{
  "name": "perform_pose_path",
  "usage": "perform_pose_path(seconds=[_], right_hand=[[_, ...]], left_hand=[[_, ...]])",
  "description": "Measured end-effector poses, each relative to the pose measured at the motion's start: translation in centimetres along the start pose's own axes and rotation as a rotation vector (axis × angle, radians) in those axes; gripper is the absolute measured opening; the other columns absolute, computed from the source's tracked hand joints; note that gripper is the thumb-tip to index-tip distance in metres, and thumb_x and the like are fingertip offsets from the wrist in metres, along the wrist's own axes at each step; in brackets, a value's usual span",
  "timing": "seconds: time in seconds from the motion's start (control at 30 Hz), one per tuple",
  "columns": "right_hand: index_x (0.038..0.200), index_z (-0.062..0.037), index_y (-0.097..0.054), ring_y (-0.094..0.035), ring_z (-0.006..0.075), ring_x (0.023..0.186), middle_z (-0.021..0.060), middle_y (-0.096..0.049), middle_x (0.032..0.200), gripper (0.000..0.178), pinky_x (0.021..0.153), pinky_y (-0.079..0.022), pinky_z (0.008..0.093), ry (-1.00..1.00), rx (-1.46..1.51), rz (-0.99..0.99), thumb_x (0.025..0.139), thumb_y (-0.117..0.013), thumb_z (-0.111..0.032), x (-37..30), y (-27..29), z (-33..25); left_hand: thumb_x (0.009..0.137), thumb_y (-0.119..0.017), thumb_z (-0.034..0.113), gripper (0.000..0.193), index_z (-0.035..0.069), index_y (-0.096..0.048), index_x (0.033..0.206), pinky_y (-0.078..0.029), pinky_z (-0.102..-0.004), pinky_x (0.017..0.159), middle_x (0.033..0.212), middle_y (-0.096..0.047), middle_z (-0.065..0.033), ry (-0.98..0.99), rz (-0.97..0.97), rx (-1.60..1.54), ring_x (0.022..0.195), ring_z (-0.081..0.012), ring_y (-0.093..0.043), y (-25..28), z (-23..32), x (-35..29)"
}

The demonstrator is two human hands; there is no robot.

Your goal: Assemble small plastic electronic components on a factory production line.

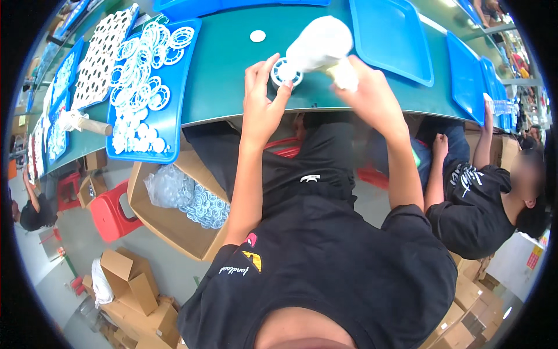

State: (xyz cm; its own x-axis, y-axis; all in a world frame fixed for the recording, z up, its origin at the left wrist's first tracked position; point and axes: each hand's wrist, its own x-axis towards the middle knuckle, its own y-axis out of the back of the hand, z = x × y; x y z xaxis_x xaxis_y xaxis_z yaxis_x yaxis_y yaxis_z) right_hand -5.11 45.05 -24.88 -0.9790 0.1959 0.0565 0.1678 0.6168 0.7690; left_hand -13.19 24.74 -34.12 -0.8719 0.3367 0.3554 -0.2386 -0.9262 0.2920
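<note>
My left hand [264,96] grips a round white spoked wheel [279,70] at the table's near edge, its thumb and fingers on either side of the rim. My right hand [372,93] is closed around the wrapped handle of a mallet with a bulky white-covered head [322,43]. The mallet head is over the wheel's right side and hides part of it. Slight blur shows on the right hand and handle. A loose white disc [257,36] lies farther back on the green table [226,58].
A blue tray [181,75] at left holds white rings and small discs. Beside it lies another wooden-handled mallet [93,126]. Other blue trays [392,38] lie right. An open carton [174,235] with bagged parts stands lower left, near a red stool [113,212]. A co-worker [476,203] sits right.
</note>
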Motion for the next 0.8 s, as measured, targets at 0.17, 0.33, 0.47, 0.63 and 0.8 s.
perform_pose_path(seconds=[0.17,0.33,0.47,0.63,0.8], right_hand=[[0.109,0.0010,-0.065,-0.070,0.0263,0.081,0.0181,-0.071,0.092,0.035,0.075,-0.054,0.0360,0.167,0.076,0.090,0.086,-0.077,-0.022,1.8,3.4,1.5],[0.111,-0.0038,-0.070,-0.048,0.0037,0.050,-0.0038,-0.057,0.068,0.028,0.045,-0.033,0.0207,0.041,0.387,0.284,0.090,-0.078,-0.020,1.8,8.1,-2.8],[0.113,-0.0041,-0.069,-0.049,0.0028,0.050,-0.0019,-0.059,0.069,0.028,0.046,-0.034,0.0195,0.033,0.276,0.251,0.093,-0.075,-0.022,2.0,7.3,-3.0],[0.108,0.0013,-0.064,-0.070,0.0339,0.091,0.0210,-0.071,0.098,0.035,0.084,-0.054,0.0419,0.199,0.077,-0.092,0.081,-0.075,-0.019,2.6,0.8,2.7],[0.114,-0.0009,-0.066,-0.071,0.0374,0.099,0.0213,-0.072,0.104,0.038,0.086,-0.055,0.0431,0.149,0.026,-0.086,0.081,-0.073,-0.018,2.2,2.1,2.4]], left_hand=[[0.094,-0.068,0.018,0.049,0.006,-0.057,0.141,-0.043,-0.0372,0.107,0.131,-0.053,-0.0141,-0.010,0.027,-0.058,0.122,-0.0258,-0.054,0.1,0.8,-0.2],[0.090,-0.069,0.015,0.051,0.009,-0.058,0.139,-0.046,-0.0412,0.105,0.132,-0.053,-0.0167,-0.030,-0.007,-0.051,0.123,-0.0315,-0.056,0.4,-0.7,-0.2],[0.090,-0.072,0.016,0.055,0.009,-0.056,0.142,-0.046,-0.0410,0.105,0.131,-0.054,-0.0174,-0.060,0.018,0.078,0.122,-0.0327,-0.057,0.0,0.2,-0.4],[0.089,-0.075,0.018,0.059,0.006,-0.054,0.142,-0.045,-0.0413,0.106,0.131,-0.056,-0.0186,-0.021,0.010,-0.002,0.123,-0.0332,-0.056,0.1,-0.1,-0.4],[0.087,-0.078,0.024,0.059,0.003,-0.056,0.138,-0.042,-0.0410,0.109,0.132,-0.058,-0.0167,-0.128,-0.039,0.081,0.124,-0.0325,-0.055,0.2,-0.8,0.2]])
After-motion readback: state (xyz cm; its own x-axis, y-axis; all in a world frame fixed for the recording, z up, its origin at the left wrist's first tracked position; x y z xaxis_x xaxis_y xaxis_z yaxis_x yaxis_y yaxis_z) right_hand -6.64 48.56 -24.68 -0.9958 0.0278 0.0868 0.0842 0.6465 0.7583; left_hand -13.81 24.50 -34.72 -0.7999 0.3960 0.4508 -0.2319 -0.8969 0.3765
